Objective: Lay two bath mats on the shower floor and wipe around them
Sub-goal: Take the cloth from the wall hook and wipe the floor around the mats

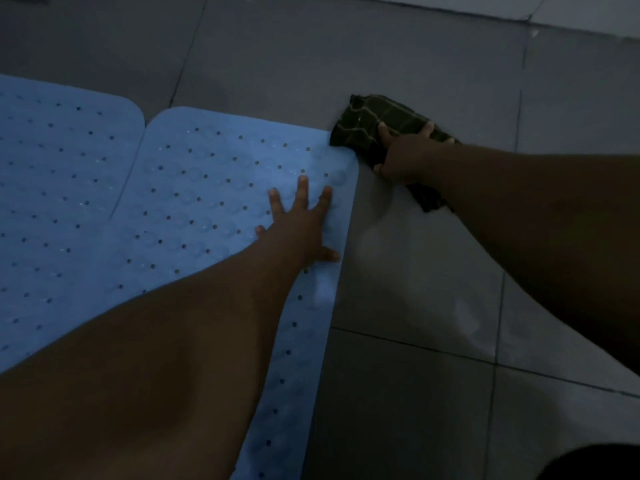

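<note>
Two light blue bath mats with small holes lie side by side on the grey tiled floor: one at the left (59, 188), one in the middle (207, 188). My left hand (299, 225) presses flat on the middle mat near its right edge, fingers spread. My right hand (403, 155) presses a dark green checked cloth (375, 121) against the floor, just beyond that mat's far right corner. Its fingers lie over the cloth, and the cloth's near end sticks out beneath my forearm.
Grey floor tiles (415, 289) with dark grout lines stretch to the right of the mats and look faintly wet. A paler raised edge (571, 15) runs along the top right. A dark shape (595, 462) sits at the bottom right corner.
</note>
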